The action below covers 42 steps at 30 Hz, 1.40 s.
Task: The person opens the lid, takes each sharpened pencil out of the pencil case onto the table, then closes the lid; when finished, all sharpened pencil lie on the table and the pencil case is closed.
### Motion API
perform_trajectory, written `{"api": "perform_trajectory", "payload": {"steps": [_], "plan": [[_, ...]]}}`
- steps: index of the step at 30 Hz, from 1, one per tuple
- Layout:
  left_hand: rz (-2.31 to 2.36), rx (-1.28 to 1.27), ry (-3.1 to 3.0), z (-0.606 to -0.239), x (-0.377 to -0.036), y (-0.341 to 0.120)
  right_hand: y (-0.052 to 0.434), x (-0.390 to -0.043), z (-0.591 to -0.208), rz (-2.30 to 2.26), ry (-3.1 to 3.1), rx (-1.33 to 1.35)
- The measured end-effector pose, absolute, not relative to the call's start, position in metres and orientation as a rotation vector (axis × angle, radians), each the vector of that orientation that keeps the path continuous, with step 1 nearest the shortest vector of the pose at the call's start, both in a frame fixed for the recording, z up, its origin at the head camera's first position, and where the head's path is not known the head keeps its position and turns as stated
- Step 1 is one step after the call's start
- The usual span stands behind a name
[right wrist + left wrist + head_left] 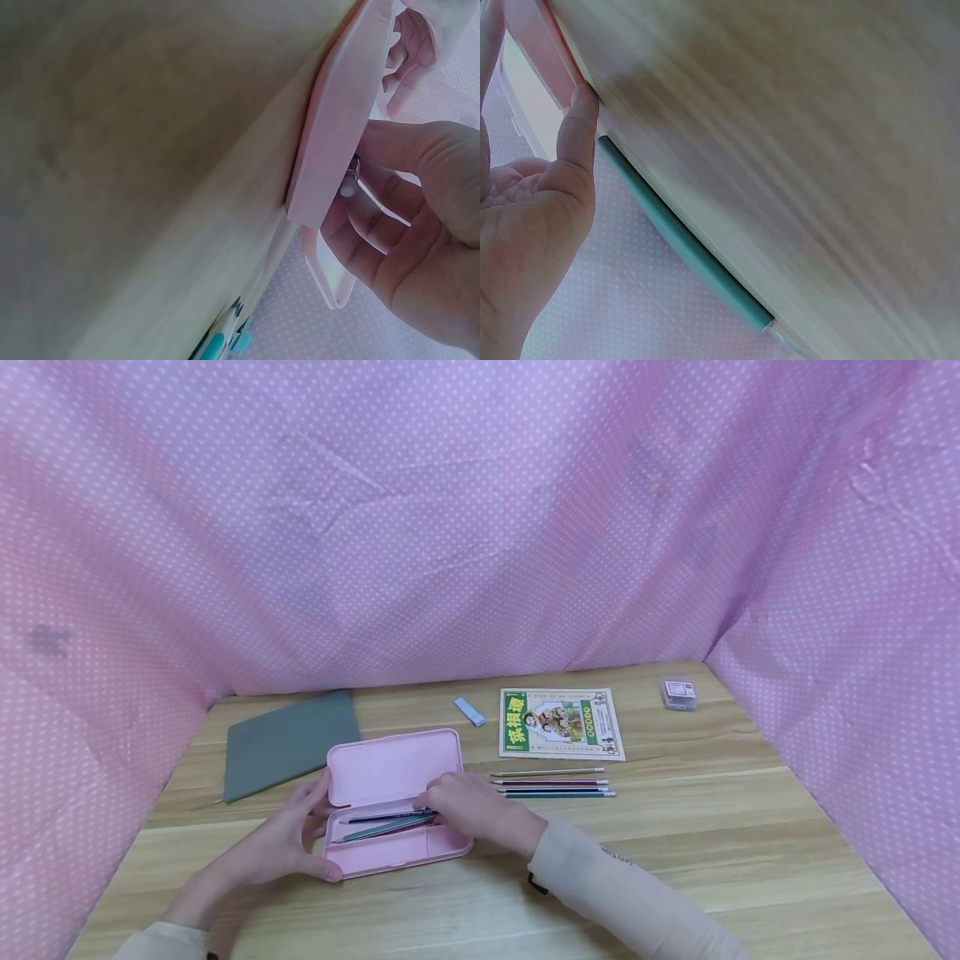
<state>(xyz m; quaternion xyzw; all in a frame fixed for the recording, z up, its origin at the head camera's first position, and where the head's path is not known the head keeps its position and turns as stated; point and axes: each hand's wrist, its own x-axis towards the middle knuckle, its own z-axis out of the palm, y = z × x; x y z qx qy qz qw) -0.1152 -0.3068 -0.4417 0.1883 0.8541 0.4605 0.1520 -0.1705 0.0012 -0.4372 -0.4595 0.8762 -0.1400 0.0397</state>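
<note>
In the head view, the open pink plastic pencil case (393,802) lies on the wooden table (675,860); the left hand (288,843) grips its left end, and the right hand (465,806) pinches a pencil (386,817) inside it, so I judge the step is placing pencils. In the left wrist view, the left thumb (577,127) touches the case edge. In the right wrist view, the right fingers (405,210) hold the pencil's end (347,190) at the case; next seems releasing it, then reaching for the three pencils (555,783) right of the case.

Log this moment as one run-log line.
left hand: holds pencil case edge | right hand: fingers on pencil inside case | case: open | three pencils on table
</note>
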Motion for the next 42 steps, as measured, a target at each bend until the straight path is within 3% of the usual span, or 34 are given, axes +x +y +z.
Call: {"api": "perform_trajectory", "payload": {"steps": [27, 42], "plan": [[1.290, 0.522, 2.467, -0.445, -0.117, -0.307, 0.022, -0.173, -0.424, -0.478, 2.759, -1.278], [1.329, 0.548, 2.432, -0.445, -0.116, -0.308, 0.086, -0.183, -0.412, -0.710, 2.678, -1.304]]}}
